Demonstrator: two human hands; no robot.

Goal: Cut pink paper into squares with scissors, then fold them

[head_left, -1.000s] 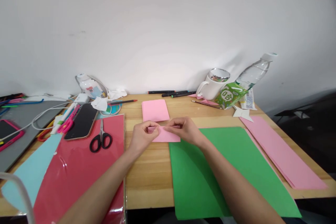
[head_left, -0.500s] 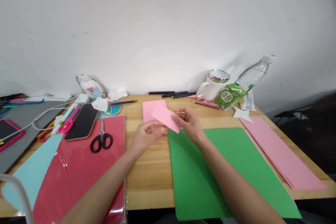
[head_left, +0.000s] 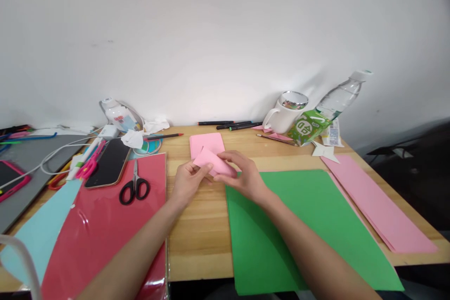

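A small piece of pink paper (head_left: pixel 215 161) is held up between both hands, with a bend or fold along it. My left hand (head_left: pixel 190 180) pinches its left end between thumb and fingers. At the other end, my right hand (head_left: pixel 242 173) grips it with the thumb below and the fingers over the top. Just behind lies a stack of pink paper squares (head_left: pixel 206 141), partly hidden by the held piece. A stack of green paper sheets (head_left: pixel 281 234) lies under my right forearm, and a red sheet pack (head_left: pixel 116 225) under my left.
Black-handled scissors (head_left: pixel 134 187) and a phone (head_left: pixel 108 163) rest on the red pack. Along the wall stand a white bottle (head_left: pixel 121 116), several black pens (head_left: pixel 242 125), a white mug (head_left: pixel 283 115), a green box (head_left: pixel 307 126) and a water bottle (head_left: pixel 339 96). Pink strips (head_left: pixel 379 206) lie right.
My left hand has closed on the pink paper's left end, where its fingers were loose beside it. The paper has shifted slightly left and is now bent, with my right hand curled around it.
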